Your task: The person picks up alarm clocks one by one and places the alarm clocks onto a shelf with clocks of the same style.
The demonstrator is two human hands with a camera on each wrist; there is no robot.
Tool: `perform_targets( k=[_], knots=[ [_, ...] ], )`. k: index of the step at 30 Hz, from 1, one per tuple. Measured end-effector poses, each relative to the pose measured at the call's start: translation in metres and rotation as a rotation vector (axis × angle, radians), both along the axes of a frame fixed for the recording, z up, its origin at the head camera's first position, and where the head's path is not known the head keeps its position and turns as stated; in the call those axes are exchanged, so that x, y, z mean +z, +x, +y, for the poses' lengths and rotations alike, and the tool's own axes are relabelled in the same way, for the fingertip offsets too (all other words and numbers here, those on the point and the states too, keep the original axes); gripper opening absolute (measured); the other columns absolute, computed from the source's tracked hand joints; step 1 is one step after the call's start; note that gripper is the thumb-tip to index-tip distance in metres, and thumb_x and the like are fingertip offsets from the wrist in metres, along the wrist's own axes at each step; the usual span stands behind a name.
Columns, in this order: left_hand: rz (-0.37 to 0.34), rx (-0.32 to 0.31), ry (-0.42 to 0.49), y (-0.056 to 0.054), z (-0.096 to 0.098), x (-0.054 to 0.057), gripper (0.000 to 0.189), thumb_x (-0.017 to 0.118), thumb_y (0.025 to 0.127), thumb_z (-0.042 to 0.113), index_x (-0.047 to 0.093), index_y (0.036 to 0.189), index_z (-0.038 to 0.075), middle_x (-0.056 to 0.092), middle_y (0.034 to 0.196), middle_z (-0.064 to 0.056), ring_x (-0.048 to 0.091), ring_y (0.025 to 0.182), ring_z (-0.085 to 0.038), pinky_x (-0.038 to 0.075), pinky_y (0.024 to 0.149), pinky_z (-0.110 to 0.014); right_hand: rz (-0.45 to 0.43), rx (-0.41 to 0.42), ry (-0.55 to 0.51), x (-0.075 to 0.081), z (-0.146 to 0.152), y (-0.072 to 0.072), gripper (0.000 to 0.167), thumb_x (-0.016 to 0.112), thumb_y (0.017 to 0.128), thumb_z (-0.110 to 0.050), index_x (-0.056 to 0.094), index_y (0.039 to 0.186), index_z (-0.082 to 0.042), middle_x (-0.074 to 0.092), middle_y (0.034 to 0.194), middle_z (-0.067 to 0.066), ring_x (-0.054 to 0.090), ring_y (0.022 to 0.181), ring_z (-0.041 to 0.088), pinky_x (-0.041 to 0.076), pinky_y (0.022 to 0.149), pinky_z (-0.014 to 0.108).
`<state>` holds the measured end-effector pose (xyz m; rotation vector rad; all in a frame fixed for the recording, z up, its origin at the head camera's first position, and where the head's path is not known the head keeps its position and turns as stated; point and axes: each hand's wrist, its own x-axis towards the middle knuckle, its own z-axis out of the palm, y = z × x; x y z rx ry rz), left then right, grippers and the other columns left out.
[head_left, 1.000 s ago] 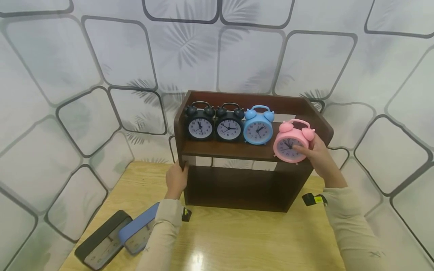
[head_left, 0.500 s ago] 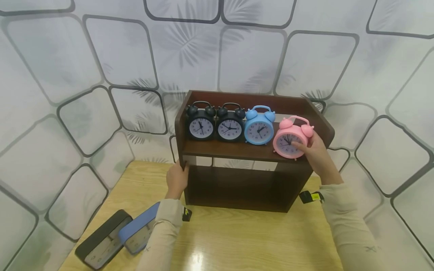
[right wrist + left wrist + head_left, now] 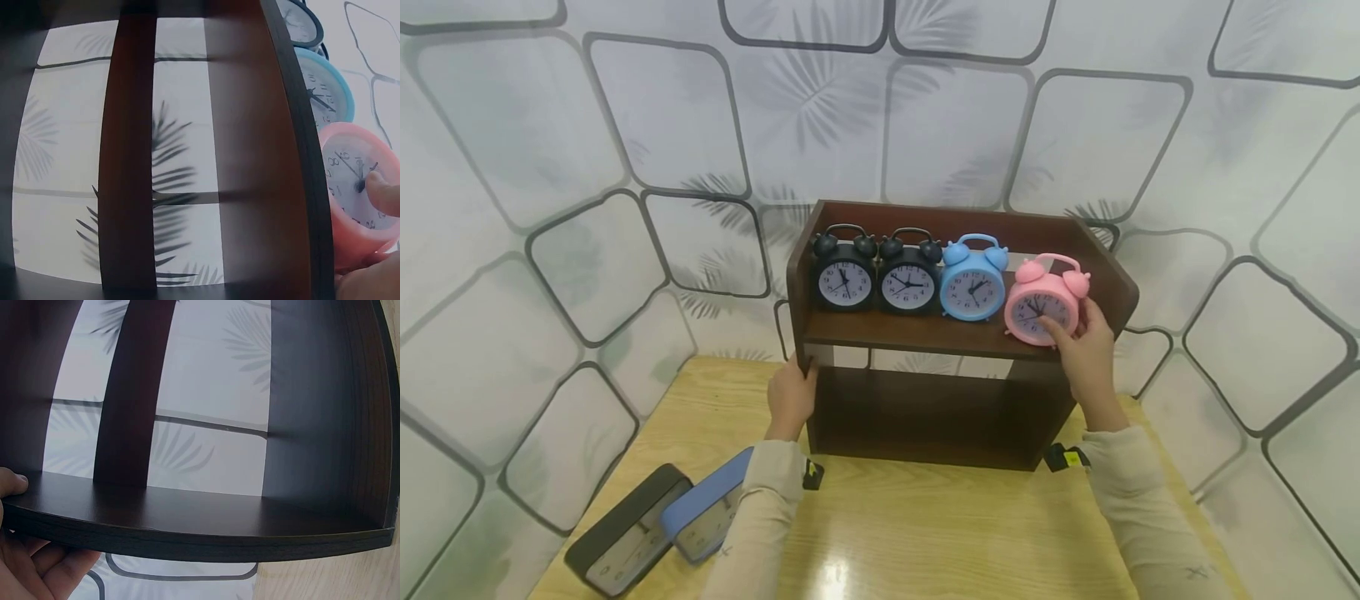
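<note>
My right hand (image 3: 1088, 354) holds a pink twin-bell alarm clock (image 3: 1036, 307) at the right end of the shelf's upper board, thumb across its dial and fingers at its side. In the right wrist view the pink clock (image 3: 359, 187) shows beside the board's edge, with the thumb on its face. A blue alarm clock (image 3: 973, 287) stands just left of it, then two black alarm clocks (image 3: 907, 283). With my left hand (image 3: 792, 396) I grip the left side panel of the dark brown shelf (image 3: 917, 333); in the left wrist view the thumb lies inside that panel (image 3: 187, 515), fingers outside.
On the light wooden table (image 3: 880, 533), at the front left, lie a black rectangular clock-like box (image 3: 625, 533) and a blue one (image 3: 707, 508), partly behind my left sleeve. A patterned wall (image 3: 955, 133) rises right behind the shelf.
The pink clock has moved slightly up and back onto the upper board, closer to upright. My right hand and forearm have shifted left and lower around it. My left hand stays put.
</note>
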<state>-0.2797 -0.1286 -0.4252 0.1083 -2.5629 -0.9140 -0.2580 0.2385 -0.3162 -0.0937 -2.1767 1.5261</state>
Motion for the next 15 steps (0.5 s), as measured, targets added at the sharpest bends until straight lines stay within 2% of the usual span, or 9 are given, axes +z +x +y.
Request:
perform_targets(
  k=[4,11,15],
  knots=[
    [-0.005,-0.002,0.0,0.001,0.0,0.001,0.027,0.05,0.096,0.027,0.055,0.089,0.001,0.067,0.083,-0.028,0.064,0.076,-0.046,0.045,0.062,-0.053,0.003,0.008,0.088,0.001,0.002,-0.005,0.06,0.062,0.09,-0.021,0.036,0.143,-0.009,0.049,0.138,0.014,0.048,0.127,0.025,0.037,0.107,0.039],
    [0.01,-0.007,0.006,0.002,0.0,0.002,0.028,0.05,0.096,0.027,0.054,0.086,0.002,0.067,0.08,-0.028,0.064,0.074,-0.046,0.045,0.06,-0.053,-0.012,0.068,0.114,0.005,0.007,-0.014,0.059,0.057,0.094,-0.018,0.029,0.145,-0.008,0.045,0.141,0.018,0.041,0.132,0.031,0.031,0.111,0.043],
    [0.009,-0.01,0.005,0.001,0.0,0.001,0.028,0.049,0.096,0.027,0.054,0.086,0.002,0.067,0.08,-0.028,0.064,0.074,-0.046,0.045,0.06,-0.053,-0.019,0.082,0.14,0.007,0.009,-0.018,0.058,0.055,0.095,-0.017,0.029,0.145,-0.006,0.045,0.139,0.021,0.043,0.128,0.031,0.031,0.11,0.043]
  ],
)
